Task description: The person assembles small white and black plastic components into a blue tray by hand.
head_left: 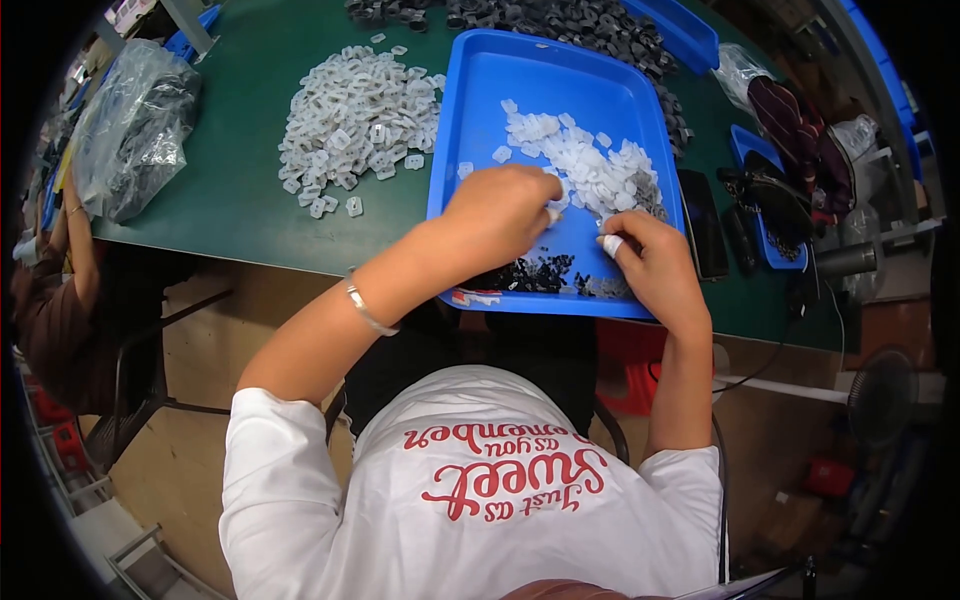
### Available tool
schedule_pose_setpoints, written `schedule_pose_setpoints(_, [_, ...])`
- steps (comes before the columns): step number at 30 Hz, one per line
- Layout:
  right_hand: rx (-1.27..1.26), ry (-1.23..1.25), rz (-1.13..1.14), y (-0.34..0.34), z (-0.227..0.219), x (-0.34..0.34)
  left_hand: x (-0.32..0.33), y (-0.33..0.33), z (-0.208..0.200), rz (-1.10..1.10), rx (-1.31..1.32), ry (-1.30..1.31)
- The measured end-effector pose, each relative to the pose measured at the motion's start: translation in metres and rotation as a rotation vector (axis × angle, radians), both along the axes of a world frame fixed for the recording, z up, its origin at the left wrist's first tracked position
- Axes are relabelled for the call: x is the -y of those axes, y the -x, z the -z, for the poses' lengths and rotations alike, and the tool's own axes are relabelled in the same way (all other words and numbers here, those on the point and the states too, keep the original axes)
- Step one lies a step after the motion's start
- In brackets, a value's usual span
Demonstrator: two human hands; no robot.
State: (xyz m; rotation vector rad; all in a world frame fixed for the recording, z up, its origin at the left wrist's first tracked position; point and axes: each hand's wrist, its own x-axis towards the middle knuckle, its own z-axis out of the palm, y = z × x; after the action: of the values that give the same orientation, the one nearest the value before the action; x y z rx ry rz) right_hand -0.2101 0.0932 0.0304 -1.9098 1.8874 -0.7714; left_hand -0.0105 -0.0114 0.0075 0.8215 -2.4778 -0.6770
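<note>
Both of my hands work low over a blue tray point(500, 75) on the green table. My left hand point(500, 215) has its fingers pinched together by the small translucent white plastic pieces point(585, 155); what lies between the fingertips is too small to tell. Thumb and fingers of my right hand point(655, 262) are also closed, beside the near right part of that heap, and a white wrap covers the thumb tip. Whatever they pinch is hidden. Tiny black parts point(540, 272) lie along the tray's near edge, with small greyish ones point(600, 287) to their right.
Left of the tray is a pile of whitish plastic pieces point(345, 130). Dark grey parts point(570, 22) are heaped behind it. A clear plastic bag point(140, 130) lies far left, near another person's arm point(82, 235). A black phone-like slab point(703, 225) and small blue tray point(785, 250) sit right.
</note>
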Motion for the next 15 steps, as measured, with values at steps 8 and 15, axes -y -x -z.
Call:
schedule_pose_setpoints(8, [-0.078,-0.059,-0.219,-0.017,0.0,0.0,0.005,0.025,0.021,0.004,0.035,0.302])
schedule_pose_setpoints(15, [-0.187,-0.016,-0.291,-0.016,0.006,0.003,0.007,0.001,0.011,-0.061,-0.145,-0.048])
